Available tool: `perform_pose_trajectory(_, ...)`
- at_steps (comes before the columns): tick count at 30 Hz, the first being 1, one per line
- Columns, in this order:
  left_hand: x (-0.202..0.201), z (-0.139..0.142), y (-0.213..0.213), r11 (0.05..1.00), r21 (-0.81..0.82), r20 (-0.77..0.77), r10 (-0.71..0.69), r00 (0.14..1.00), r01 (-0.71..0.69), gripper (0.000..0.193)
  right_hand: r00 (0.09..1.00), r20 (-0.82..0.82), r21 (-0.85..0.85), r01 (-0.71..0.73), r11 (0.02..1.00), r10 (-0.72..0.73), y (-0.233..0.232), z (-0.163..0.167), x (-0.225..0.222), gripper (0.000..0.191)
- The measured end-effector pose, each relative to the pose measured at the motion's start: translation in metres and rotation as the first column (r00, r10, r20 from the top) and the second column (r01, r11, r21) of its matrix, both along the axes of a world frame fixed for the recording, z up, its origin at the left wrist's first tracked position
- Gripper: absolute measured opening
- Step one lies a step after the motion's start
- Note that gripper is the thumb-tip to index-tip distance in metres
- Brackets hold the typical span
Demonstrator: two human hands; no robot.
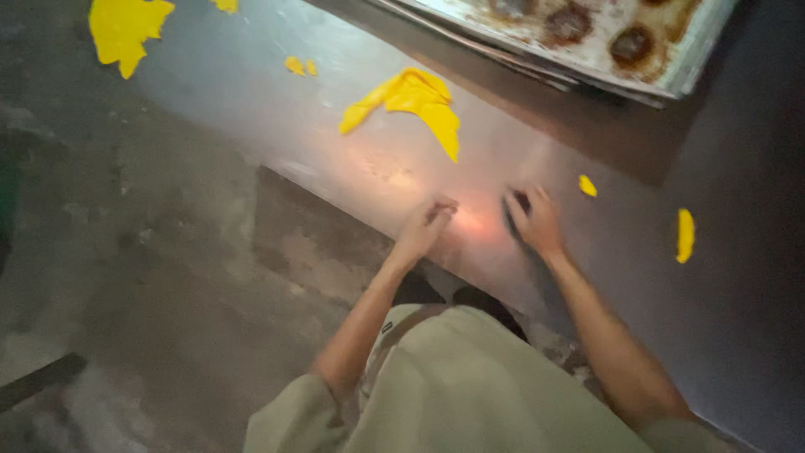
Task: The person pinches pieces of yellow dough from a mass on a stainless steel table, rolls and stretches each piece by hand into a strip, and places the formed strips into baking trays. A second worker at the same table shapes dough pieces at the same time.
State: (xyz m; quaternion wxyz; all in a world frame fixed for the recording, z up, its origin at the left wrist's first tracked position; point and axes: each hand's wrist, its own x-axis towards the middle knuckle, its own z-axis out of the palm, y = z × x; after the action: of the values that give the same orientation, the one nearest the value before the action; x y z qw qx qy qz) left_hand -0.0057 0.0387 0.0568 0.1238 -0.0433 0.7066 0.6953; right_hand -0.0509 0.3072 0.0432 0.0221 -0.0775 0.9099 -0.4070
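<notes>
Steel worktable (360, 159), flat, grey, dull-shining, crossing the view diagonally; all positions are given from it. On its surface, mid-length: 1 large folded sheet of bright yellow dough (412, 102), lying loose, apart from both hands. Near its front edge: left hand (426, 225), fingers curled inward, whether anything is pinched in them cannot be told; right hand (533, 220), fingers bent over a small dark item too blurred to identify. Just beyond the right hand: 1 small yellow dough scrap (588, 185); further along the surface, 1 curved yellow dough strip (685, 235). Toward the far left end: 1 large ragged yellow dough piece (124, 29) and 2 small yellow crumbs (300, 66). At the table's far side: 1 metal baking tray (587, 38), pale, bearing dark burnt rings. Below the table: grey concrete floor (151, 252).
</notes>
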Motion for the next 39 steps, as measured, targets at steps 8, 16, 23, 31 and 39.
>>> perform_pose_trajectory(8, -0.016, -0.016, -0.090, 0.996, -0.087, 0.160, 0.005, 0.987, 0.009, 0.022, 0.966, -0.258, 0.158, 0.043, 0.986, -0.001, -0.160, -0.018, -0.142, 0.027)
perform_pose_trajectory(16, -0.088, -0.045, -0.080, 0.983, -0.070, -0.019, 0.167, 0.986, -0.167, 0.031, 0.662, 0.750, -0.307, 0.349, 0.885, -0.001, -0.155, 0.010, -0.178, 0.025)
perform_pose_trajectory(23, -0.179, -0.023, -0.025, 0.886, 0.075, 0.230, 0.430, 0.873, -0.457, 0.030, 0.460, 0.873, -0.333, 0.321, 0.887, 0.161, -0.165, 0.036, -0.171, 0.028)
perform_pose_trajectory(31, -0.106, -0.031, 0.008, 0.704, 0.451, 0.557, 0.257, 0.790, -0.548, 0.019, 0.458, 0.867, -0.323, 0.213, 0.922, 0.198, -0.106, 0.027, -0.118, 0.029)
perform_pose_trajectory(39, -0.039, -0.032, 0.091, 0.879, 0.413, 0.278, 0.126, 0.952, -0.238, 0.029, 0.737, 0.673, -0.290, 0.177, 0.940, 0.069, 0.006, 0.035, -0.024, 0.026)
